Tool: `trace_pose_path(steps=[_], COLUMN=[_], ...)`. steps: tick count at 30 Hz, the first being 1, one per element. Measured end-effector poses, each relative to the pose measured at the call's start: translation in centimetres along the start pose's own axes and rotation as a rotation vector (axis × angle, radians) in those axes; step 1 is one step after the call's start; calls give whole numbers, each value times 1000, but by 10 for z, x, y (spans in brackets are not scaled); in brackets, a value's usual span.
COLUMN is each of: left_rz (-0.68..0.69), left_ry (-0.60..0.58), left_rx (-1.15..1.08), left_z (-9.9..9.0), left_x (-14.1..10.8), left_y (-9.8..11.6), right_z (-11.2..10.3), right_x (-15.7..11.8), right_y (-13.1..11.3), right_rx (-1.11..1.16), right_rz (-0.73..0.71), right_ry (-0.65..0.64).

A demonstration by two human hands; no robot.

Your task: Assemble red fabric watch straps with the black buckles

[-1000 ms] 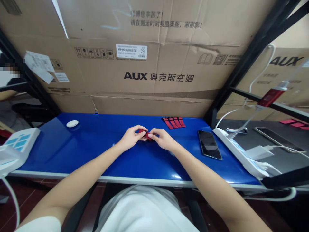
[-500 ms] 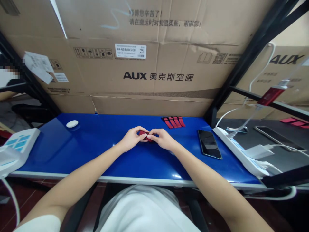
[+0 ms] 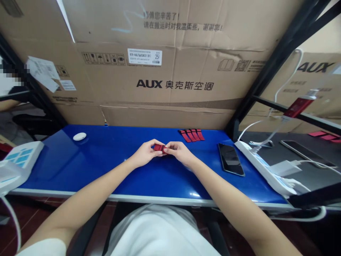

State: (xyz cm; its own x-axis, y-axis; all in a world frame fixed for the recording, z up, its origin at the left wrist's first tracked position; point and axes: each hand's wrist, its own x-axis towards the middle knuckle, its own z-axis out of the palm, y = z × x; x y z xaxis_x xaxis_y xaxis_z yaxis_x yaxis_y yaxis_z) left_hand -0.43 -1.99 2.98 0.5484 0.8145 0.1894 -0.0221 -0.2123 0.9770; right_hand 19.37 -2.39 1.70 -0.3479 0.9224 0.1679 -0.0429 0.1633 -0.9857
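One small red piece (image 3: pixel 158 147), pinched by L hand (image 3: pixel 145 153) & R hand (image 3: pixel 179 153) tog., both clamped on it over mid blue worktop (image 3: pixel 112 149); can't tell if it touches. Four red strips (image 3: pixel 192 136) w/ blk bands lie beyond, to R; blk phone (image 3: pixel 231 159) further R, near wht pwr strip (image 3: pixel 262 164).

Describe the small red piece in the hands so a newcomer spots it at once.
Find the glossy blue tabletop before the brown cardboard panel. Near the tabletop's middle, the bare left hand and bare right hand pinch a small red piece between them. The four red strips with black bands, farther back to the right, lie in a row; this piece alone is held.
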Motion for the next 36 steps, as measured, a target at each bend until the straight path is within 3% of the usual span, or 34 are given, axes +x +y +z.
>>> trace_pose_path(steps=[6, 9, 12, 14, 24, 29, 36], left_rz=[-11, 3, 18, 13, 51, 52, -3], left_ry=[65, 163, 162, 150, 179, 130, 173], left_rx=[30, 10, 38, 69, 185, 128, 57], left_z=[3, 3, 2, 1, -7, -7, -7], left_x=[2, 4, 3, 1, -1, 1, 3], left_y=[-3, -4, -3, -2, 0, -3, 1], right_z=[3, 0, 1, 3, 0, 0, 2], right_x=[3, 1, -2, -5, -7, -6, -7], right_y=[6, 5, -2, -6, -8, -5, -10], right_rx=[-9, -180, -353, -409, -525, -571, -733], right_rz=[-4, -184, -357, -400, -357, -399, -438], right_ry=[57, 112, 81, 63, 120, 133, 82])
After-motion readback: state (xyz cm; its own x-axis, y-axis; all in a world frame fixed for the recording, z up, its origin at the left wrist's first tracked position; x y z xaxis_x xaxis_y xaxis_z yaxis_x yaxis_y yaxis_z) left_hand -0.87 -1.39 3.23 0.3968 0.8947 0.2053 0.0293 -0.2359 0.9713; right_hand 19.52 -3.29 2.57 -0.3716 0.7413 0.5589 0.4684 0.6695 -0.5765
